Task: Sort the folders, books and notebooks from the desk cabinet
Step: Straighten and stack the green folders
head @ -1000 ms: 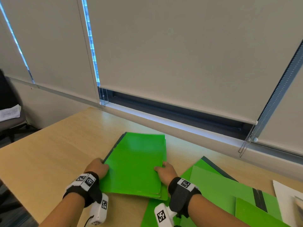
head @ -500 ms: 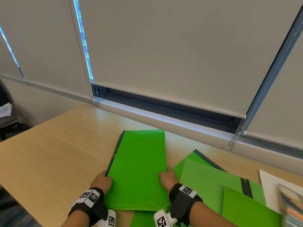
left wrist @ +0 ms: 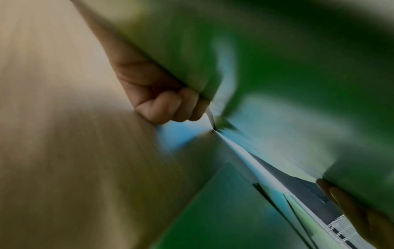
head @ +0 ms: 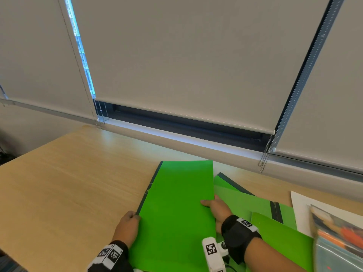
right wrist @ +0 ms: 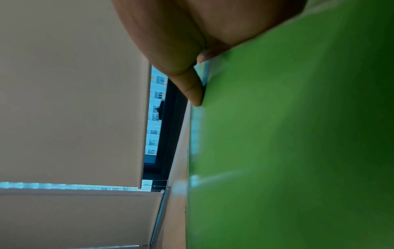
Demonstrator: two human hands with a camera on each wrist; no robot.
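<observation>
A stack of bright green folders (head: 178,209) with a dark spine is held between both hands above the wooden desk (head: 64,185), its near end raised toward me. My left hand (head: 128,225) grips the spine edge; the left wrist view shows its fingers (left wrist: 168,107) curled under the stack (left wrist: 277,50). My right hand (head: 217,210) holds the right edge, thumb on top. In the right wrist view the thumb (right wrist: 192,87) presses on the green cover (right wrist: 287,134). More green folders (head: 253,205) lie spread on the desk to the right.
White paper (head: 302,211) and a clear plastic sleeve with colourful contents (head: 335,236) lie at the right edge. Roller blinds (head: 186,61) and a window sill (head: 176,138) run behind the desk. Bare desk extends to the left.
The green stack has been squared up and pulled nearer to me, its near end lifted. Both hands slid along its side edges, and my view swung to the right.
</observation>
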